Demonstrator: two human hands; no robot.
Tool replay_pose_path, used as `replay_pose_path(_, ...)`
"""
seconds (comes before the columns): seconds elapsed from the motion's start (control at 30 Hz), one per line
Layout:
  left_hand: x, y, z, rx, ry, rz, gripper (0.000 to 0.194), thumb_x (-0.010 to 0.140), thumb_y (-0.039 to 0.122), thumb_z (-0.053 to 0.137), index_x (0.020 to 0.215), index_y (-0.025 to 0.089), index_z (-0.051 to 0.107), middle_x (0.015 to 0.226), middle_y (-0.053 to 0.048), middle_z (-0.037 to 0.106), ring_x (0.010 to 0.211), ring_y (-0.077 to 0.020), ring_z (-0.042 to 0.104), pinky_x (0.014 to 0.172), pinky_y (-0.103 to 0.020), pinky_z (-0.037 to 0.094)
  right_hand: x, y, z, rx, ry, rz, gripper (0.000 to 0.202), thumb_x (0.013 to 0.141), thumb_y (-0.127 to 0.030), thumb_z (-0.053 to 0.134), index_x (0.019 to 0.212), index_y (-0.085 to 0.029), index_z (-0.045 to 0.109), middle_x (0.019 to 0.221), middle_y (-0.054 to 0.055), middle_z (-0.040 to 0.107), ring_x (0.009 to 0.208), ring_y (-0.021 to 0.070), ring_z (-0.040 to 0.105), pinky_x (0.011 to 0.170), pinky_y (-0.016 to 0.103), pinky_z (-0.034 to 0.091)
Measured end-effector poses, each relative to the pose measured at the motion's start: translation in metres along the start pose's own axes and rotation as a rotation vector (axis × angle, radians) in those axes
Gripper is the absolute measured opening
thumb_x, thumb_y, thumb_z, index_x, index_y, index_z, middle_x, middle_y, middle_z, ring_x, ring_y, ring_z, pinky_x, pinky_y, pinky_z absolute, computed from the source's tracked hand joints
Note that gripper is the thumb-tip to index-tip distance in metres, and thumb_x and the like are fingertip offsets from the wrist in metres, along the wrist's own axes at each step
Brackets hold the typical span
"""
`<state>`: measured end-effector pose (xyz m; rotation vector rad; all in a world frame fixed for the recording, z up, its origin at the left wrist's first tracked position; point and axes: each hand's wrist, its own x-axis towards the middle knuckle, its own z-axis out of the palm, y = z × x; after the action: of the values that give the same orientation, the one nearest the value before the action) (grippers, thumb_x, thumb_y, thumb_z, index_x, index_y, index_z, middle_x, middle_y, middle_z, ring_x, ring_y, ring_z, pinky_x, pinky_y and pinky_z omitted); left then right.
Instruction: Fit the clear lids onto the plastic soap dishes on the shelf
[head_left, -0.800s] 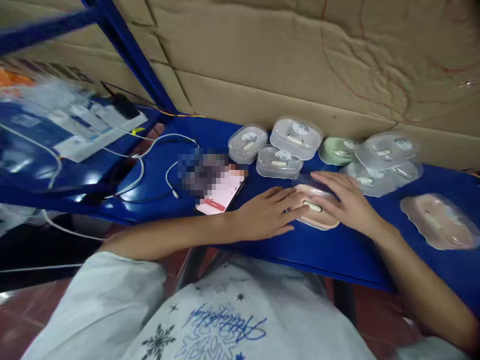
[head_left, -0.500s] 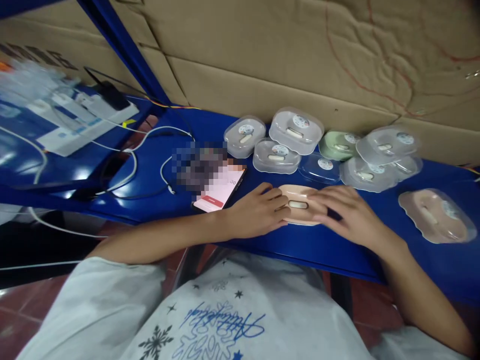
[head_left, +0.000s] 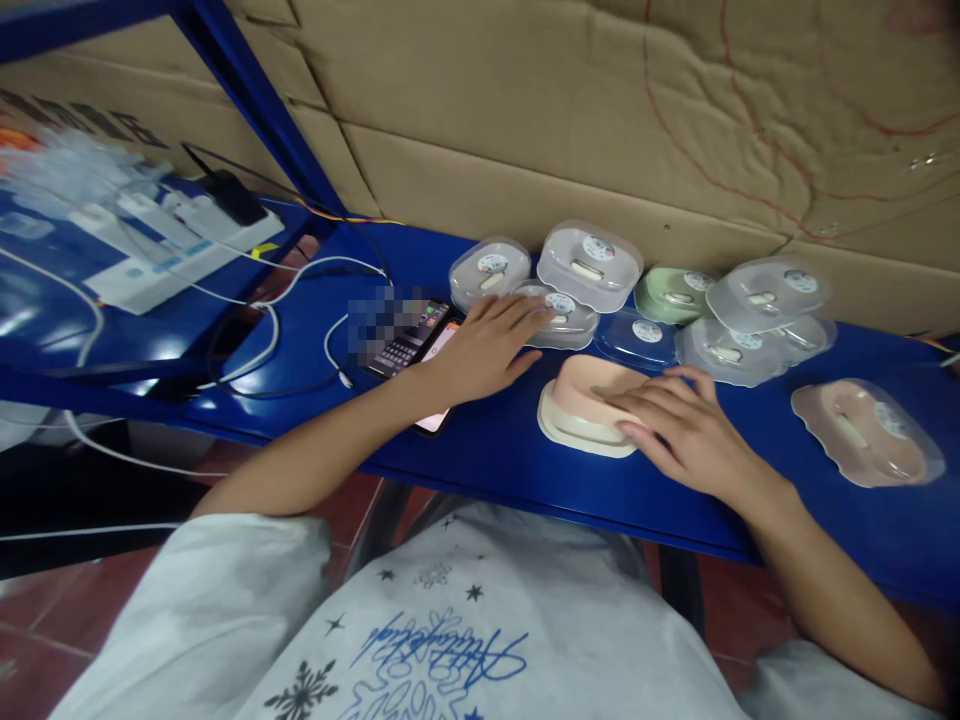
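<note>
A pink and cream soap dish (head_left: 578, 405) lies on the blue shelf (head_left: 495, 450) in front of me. My right hand (head_left: 679, 430) rests on its right side, fingers spread over it. My left hand (head_left: 484, 345) reaches back and left, its fingertips on a clear-lidded white dish (head_left: 564, 317). A loose clear lid (head_left: 641, 338) lies just behind the pink dish. A phone (head_left: 409, 345) lies under and left of my left wrist.
Several lidded dishes stand along the cardboard wall: white ones (head_left: 590, 264), a green one (head_left: 670, 293), clear-topped ones (head_left: 765, 295). A pink lidded dish (head_left: 866, 432) sits at the right. White cables (head_left: 277, 330) and a power strip (head_left: 172, 250) lie at the left.
My left hand left the pink dish and moved back-left onto a white lidded dish. The pink dish now lies without its clear lid, and my right hand stays on it.
</note>
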<state>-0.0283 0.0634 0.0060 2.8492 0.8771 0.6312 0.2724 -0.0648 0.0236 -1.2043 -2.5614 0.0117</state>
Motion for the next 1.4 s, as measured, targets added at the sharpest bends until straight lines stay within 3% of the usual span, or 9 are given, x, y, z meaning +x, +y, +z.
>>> replay_pose_path(0.27, 0.001, -0.003, 0.007, 0.09, 0.05, 0.025, 0.039, 0.105, 0.031, 0.063, 0.142, 0.018, 0.065, 0.138, -0.018, 0.065, 0.13, -0.037, 0.06, 0.11, -0.055, 0.049, -0.008, 0.035, -0.019, -0.028, -0.039, 0.13, 0.039, 0.106, -0.047, 0.061, 0.142, -0.032, 0.066, 0.141, 0.007, 0.072, 0.128, 0.0333, 0.067, 0.111, 0.056, 0.044)
replay_pose_path(0.43, 0.006, -0.015, 0.014, -0.089, 0.121, 0.046, 0.033, 0.111, 0.033, 0.051, 0.137, 0.02, 0.067, 0.131, -0.014, 0.066, 0.122, -0.0286, 0.064, 0.108, -0.046, 0.054, 0.045, 0.05, -0.022, -0.061, 0.118, 0.223, 0.053, 0.108, -0.051, 0.05, 0.157, -0.031, 0.053, 0.164, 0.012, 0.053, 0.15, 0.0388, 0.051, 0.12, 0.061, 0.042)
replay_pose_path(0.57, 0.009, -0.02, 0.012, -0.044, 0.167, -0.005, 0.028, 0.109, 0.027, 0.051, 0.128, 0.019, 0.069, 0.129, -0.015, 0.066, 0.12, -0.0294, 0.065, 0.105, -0.048, 0.054, 0.101, 0.071, -0.006, -0.035, 0.071, 0.228, 0.076, 0.102, -0.065, 0.056, 0.168, -0.032, 0.037, 0.177, 0.011, 0.033, 0.161, 0.0416, 0.033, 0.126, 0.067, 0.034)
replay_pose_path(0.67, 0.005, -0.008, 0.006, 0.068, 0.158, 0.058, 0.024, 0.11, 0.024, 0.05, 0.117, 0.017, 0.072, 0.117, -0.013, 0.07, 0.112, -0.0278, 0.067, 0.098, -0.043, 0.055, 0.121, 0.083, 0.0, 0.017, 0.028, 0.227, 0.082, 0.1, -0.067, 0.058, 0.169, -0.031, 0.036, 0.175, 0.011, 0.038, 0.158, 0.0409, 0.04, 0.124, 0.064, 0.039)
replay_pose_path(0.8, -0.005, 0.018, -0.003, 0.131, 0.11, 0.182, 0.028, 0.112, 0.036, 0.053, 0.11, 0.017, 0.072, 0.113, -0.011, 0.072, 0.106, -0.0252, 0.069, 0.093, -0.038, 0.056, 0.115, 0.09, -0.017, 0.007, 0.017, 0.268, 0.058, 0.107, -0.057, 0.047, 0.157, -0.028, 0.057, 0.158, 0.009, 0.061, 0.143, 0.0362, 0.059, 0.12, 0.057, 0.048)
replay_pose_path(0.97, -0.013, 0.037, -0.009, 0.193, 0.037, 0.232, 0.028, 0.112, 0.036, 0.053, 0.115, 0.014, 0.072, 0.115, -0.013, 0.073, 0.107, -0.0274, 0.071, 0.09, -0.04, 0.058, 0.107, 0.08, -0.042, -0.076, 0.076, 0.259, 0.051, 0.109, -0.051, 0.045, 0.142, -0.021, 0.069, 0.151, 0.014, 0.065, 0.141, 0.0345, 0.06, 0.121, 0.054, 0.046)
replay_pose_path(1.1, -0.02, 0.048, -0.009, 0.277, -0.024, 0.172, 0.037, 0.109, 0.037, 0.06, 0.135, 0.012, 0.065, 0.121, -0.016, 0.073, 0.108, -0.0307, 0.072, 0.093, -0.044, 0.059, 0.111, 0.065, -0.026, -0.032, -0.053, 0.189, 0.07, 0.1, -0.062, 0.063, 0.159, -0.025, 0.053, 0.164, 0.016, 0.053, 0.15, 0.0402, 0.05, 0.123, 0.062, 0.042)
replay_pose_path(1.23, -0.027, 0.054, -0.003, 0.288, -0.106, 0.093, 0.056, 0.105, 0.037, 0.065, 0.154, 0.015, 0.051, 0.131, -0.018, 0.07, 0.118, -0.0343, 0.07, 0.102, -0.049, 0.057, 0.11, 0.069, -0.008, -0.045, -0.125, 0.228, 0.096, 0.095, -0.057, 0.071, 0.173, -0.023, 0.025, 0.177, 0.019, 0.03, 0.161, 0.0449, 0.032, 0.126, 0.067, 0.036)
replay_pose_path(1.4, -0.028, 0.047, 0.008, 0.232, -0.11, 0.124, 0.056, 0.105, 0.018, 0.06, 0.158, 0.017, 0.045, 0.14, -0.017, 0.069, 0.126, -0.0334, 0.068, 0.108, -0.051, 0.054, 0.1, 0.089, -0.026, 0.077, -0.139, 0.24, 0.087, 0.102, -0.061, 0.059, 0.171, -0.013, 0.032, 0.175, 0.019, 0.035, 0.162, 0.0349, 0.036, 0.133, 0.053, 0.031)
